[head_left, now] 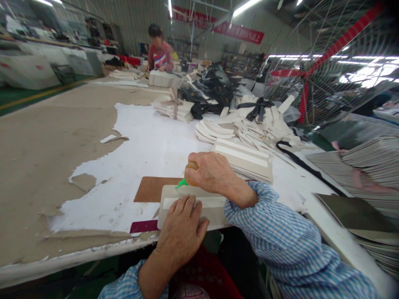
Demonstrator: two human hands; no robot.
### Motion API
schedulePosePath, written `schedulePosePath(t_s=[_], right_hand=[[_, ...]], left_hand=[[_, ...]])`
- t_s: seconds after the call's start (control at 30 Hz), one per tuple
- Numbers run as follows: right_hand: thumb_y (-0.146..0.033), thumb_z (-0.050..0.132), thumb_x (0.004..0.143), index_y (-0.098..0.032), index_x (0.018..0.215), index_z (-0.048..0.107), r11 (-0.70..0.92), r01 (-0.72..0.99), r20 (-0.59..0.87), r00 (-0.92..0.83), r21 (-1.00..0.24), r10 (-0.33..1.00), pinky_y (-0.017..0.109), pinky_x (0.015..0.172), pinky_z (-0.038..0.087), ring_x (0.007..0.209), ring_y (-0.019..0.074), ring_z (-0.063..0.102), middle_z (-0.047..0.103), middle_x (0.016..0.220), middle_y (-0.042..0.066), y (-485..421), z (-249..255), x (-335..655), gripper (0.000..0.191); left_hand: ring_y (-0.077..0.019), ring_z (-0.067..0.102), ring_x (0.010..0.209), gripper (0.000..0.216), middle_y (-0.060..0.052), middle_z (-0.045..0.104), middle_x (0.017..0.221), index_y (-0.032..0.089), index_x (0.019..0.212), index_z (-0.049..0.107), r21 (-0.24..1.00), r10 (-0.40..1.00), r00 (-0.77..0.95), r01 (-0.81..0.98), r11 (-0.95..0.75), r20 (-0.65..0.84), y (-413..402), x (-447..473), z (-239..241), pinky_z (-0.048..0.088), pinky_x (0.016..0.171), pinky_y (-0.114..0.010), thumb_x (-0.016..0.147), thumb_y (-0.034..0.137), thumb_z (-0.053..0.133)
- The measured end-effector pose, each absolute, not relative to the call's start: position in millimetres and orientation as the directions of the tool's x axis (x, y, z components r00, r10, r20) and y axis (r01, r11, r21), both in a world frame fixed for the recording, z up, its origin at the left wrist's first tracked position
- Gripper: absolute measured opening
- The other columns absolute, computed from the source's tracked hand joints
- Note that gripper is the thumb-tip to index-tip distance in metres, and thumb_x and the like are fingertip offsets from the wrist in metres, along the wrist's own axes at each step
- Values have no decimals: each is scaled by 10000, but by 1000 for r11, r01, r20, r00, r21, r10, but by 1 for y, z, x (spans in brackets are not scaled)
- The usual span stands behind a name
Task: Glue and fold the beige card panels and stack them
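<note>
My left hand point(182, 222) lies flat, fingers stretched, on a pale beige panel point(215, 214) with rounded corners and a white strip along its middle. Wrapped in my right hand point(212, 171) is a yellowish squeeze bottle point(191, 165), mostly hidden by the fingers. Its green nozzle point(181, 183) points down at the panel's far edge, near the left corner; whether it touches cannot be made out. A brown sheet point(147, 189) sticks out from behind the panel, and a purple piece point(144, 226) lies to its left at the table edge.
Stacked panels with white strips point(243, 160) lie just beyond my right hand. Further back are cut pieces point(215, 131), a tied bundle point(174, 109) and black material point(218, 83). A fan point(307, 74) stands right. Another person point(160, 54) works at the far end.
</note>
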State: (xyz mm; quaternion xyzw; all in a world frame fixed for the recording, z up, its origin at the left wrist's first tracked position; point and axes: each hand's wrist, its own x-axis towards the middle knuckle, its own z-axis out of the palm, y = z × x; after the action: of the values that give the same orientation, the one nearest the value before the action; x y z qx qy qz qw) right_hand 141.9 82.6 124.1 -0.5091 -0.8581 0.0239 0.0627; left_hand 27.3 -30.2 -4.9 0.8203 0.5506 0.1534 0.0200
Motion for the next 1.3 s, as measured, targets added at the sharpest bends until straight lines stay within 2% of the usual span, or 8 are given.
schedulePosePath(t_s=[0.47,0.67,0.93,1.3], right_hand=[[-314,494,897,-216,950,731,404,909,30,-403,-104,915,330,586,253,723,209,620,762,878,94,86,125,161,261],[-298,498,904,-221,981,735,428,899,46,-425,-90,904,335,592,252,727,210,626,765,885,86,84,125,162,261],[-302,506,888,-224,972,746,341,936,12,-341,-88,940,329,584,248,743,215,630,765,894,93,87,126,180,266],[-295,494,899,-226,969,736,393,911,45,-390,-125,920,329,585,249,711,200,602,761,870,78,81,125,170,261]], left_hand=[[-341,561,1297,406,-157,636,1378,148,1287,623,200,902,360,891,-408,239,-30,27,-6,483,1108,-550,967,380,532],[-340,587,1264,387,-154,658,1351,155,1263,638,171,894,357,896,-410,270,-30,27,-3,508,1076,-546,955,373,556],[-347,581,1270,398,-152,662,1353,149,1267,642,149,884,362,896,-417,297,-32,25,-6,510,1072,-545,949,376,566],[-343,582,1250,369,-160,658,1336,150,1242,642,131,871,369,895,-427,323,-30,26,-5,506,1061,-539,951,363,565]])
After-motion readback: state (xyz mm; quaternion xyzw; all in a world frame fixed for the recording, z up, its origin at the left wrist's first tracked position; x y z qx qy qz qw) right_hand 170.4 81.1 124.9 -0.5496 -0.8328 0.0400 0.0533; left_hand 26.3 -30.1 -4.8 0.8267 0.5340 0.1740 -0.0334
